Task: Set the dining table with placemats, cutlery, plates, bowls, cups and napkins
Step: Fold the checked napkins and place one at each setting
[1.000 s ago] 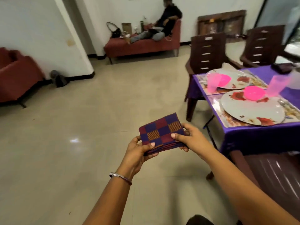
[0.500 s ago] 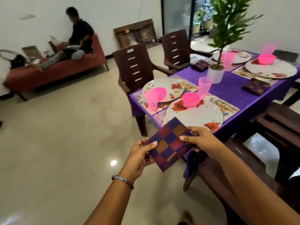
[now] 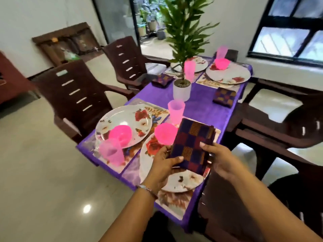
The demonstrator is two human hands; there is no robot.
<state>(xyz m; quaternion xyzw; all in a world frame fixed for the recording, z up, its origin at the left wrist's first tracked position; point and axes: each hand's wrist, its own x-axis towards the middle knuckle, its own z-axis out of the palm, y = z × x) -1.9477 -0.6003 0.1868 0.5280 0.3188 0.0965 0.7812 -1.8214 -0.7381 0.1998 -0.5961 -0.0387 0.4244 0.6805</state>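
Observation:
A folded checked napkin [image 3: 191, 145] in purple, red and orange hangs above the near floral plate [image 3: 176, 180]. My left hand [image 3: 164, 163] grips its lower left edge and my right hand [image 3: 222, 159] grips its right edge. The purple-clothed table [image 3: 206, 105] carries floral plates on placemats, pink bowls [image 3: 165, 133] [image 3: 120, 135] and pink cups [image 3: 175, 110] [image 3: 111, 151]. Two more folded napkins [image 3: 224, 96] [image 3: 161, 80] lie further along the cloth. Far settings hold a plate [image 3: 229, 75], a bowl [image 3: 221, 63] and a cup [image 3: 189, 69].
A potted plant in a white pot [image 3: 181, 89] stands mid-table. Brown plastic chairs [image 3: 76, 98] [image 3: 129, 63] line the left side, more chairs [image 3: 279, 130] stand on the right. Tiled floor [image 3: 43, 180] spreads to the left. A dark-framed window [image 3: 290, 30] is at upper right.
My view has swung right and closer to the table. Both hands have carried the napkin from beside the table's corner to above the near plate.

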